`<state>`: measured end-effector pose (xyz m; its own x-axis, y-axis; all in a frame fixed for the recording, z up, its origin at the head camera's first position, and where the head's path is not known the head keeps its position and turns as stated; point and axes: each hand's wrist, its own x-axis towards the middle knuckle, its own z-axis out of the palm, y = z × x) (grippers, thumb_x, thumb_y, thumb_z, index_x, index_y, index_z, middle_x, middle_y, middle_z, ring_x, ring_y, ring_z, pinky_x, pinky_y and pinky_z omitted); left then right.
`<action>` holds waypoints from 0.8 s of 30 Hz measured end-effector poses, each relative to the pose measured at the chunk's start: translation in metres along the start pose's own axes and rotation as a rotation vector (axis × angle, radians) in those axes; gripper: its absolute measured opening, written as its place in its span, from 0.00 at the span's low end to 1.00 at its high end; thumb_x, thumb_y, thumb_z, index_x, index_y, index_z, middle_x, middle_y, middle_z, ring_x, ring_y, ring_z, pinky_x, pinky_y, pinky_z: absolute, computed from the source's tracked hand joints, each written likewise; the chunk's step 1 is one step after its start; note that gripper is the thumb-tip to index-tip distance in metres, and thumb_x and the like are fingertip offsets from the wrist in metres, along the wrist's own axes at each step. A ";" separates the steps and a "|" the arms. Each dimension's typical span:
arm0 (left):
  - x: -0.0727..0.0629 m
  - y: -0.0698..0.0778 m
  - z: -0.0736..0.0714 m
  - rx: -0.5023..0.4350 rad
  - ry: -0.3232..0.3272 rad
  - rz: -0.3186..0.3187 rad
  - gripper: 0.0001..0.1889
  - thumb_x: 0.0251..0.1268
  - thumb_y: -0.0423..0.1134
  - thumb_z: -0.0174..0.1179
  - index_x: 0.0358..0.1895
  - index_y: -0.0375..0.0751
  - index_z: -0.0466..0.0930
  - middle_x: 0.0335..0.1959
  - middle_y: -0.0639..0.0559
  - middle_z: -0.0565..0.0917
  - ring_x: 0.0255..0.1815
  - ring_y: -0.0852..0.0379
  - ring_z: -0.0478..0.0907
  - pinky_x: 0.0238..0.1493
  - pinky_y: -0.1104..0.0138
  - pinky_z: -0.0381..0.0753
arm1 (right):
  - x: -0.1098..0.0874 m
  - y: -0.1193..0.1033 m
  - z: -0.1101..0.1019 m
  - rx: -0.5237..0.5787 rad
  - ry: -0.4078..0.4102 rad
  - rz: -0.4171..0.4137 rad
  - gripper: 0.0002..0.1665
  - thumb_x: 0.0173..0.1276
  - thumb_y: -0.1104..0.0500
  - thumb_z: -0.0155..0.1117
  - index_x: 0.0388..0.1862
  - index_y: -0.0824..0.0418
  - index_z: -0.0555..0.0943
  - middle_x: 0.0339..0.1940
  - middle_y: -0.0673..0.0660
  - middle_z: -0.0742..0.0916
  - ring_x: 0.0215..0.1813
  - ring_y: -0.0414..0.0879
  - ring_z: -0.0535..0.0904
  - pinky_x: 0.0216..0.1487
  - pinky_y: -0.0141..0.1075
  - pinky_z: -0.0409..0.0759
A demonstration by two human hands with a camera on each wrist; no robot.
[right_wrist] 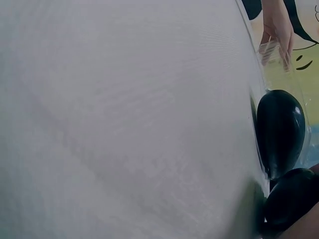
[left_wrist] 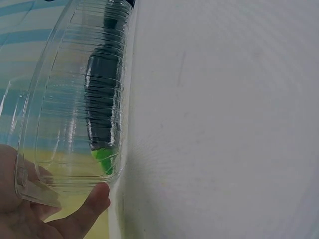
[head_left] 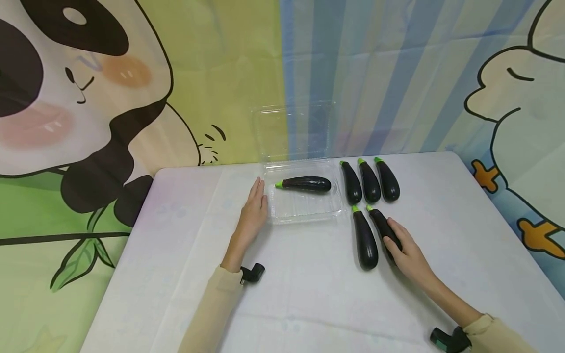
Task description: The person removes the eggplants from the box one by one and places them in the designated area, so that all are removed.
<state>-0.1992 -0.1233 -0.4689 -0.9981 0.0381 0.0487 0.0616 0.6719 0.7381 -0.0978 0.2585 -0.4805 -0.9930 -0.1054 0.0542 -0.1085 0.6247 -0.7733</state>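
Observation:
A clear plastic clamshell box (head_left: 304,215) stands with its lid raised at the back of the table, and one eggplant (head_left: 307,184) with a green stem lies inside. My left hand (head_left: 253,206) rests against the box's left side, fingers straight; in the left wrist view the thumb touches near the corner. At the right, my right hand (head_left: 408,252) holds another eggplant (head_left: 384,226) on the table, thumb on one side and fingers on the other. Close beside that one lies a further eggplant (head_left: 365,240). The right wrist view shows only the rounded ends of two eggplants.
Three more eggplants lie in a row behind, right of the box: a left one (head_left: 351,184), a middle one (head_left: 370,181) and a right one (head_left: 388,180). A white cloth covers the table (head_left: 304,304). A cartoon-printed backdrop (head_left: 238,78) hangs along the table's back edge.

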 end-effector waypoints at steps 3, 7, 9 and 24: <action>0.000 0.001 0.000 0.000 -0.001 -0.001 0.28 0.79 0.39 0.37 0.77 0.37 0.49 0.81 0.49 0.47 0.80 0.50 0.47 0.78 0.54 0.52 | 0.000 -0.001 0.002 -0.008 0.017 -0.028 0.35 0.78 0.54 0.47 0.76 0.68 0.54 0.75 0.73 0.60 0.75 0.74 0.53 0.77 0.31 0.48; -0.001 0.002 -0.001 -0.008 -0.003 -0.006 0.28 0.79 0.39 0.37 0.77 0.37 0.48 0.81 0.50 0.46 0.80 0.50 0.47 0.79 0.54 0.51 | 0.002 -0.002 0.005 0.000 0.011 -0.049 0.36 0.79 0.55 0.46 0.76 0.71 0.51 0.75 0.75 0.58 0.75 0.74 0.51 0.70 0.16 0.41; -0.001 0.003 -0.002 -0.014 -0.005 -0.008 0.28 0.79 0.40 0.37 0.77 0.37 0.48 0.81 0.49 0.46 0.81 0.50 0.46 0.79 0.54 0.51 | 0.003 -0.003 0.006 0.006 0.000 -0.052 0.36 0.79 0.55 0.46 0.76 0.72 0.50 0.76 0.76 0.56 0.76 0.74 0.49 0.78 0.28 0.41; -0.002 0.002 -0.001 -0.007 -0.001 -0.005 0.28 0.79 0.39 0.37 0.77 0.39 0.48 0.81 0.50 0.46 0.80 0.50 0.47 0.78 0.53 0.51 | 0.005 -0.005 0.008 -0.038 -0.056 -0.043 0.38 0.78 0.55 0.46 0.76 0.74 0.48 0.76 0.78 0.52 0.75 0.76 0.45 0.69 0.71 0.48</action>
<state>-0.1975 -0.1227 -0.4664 -0.9984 0.0356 0.0447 0.0571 0.6668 0.7431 -0.1021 0.2485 -0.4810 -0.9832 -0.1754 0.0505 -0.1539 0.6477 -0.7462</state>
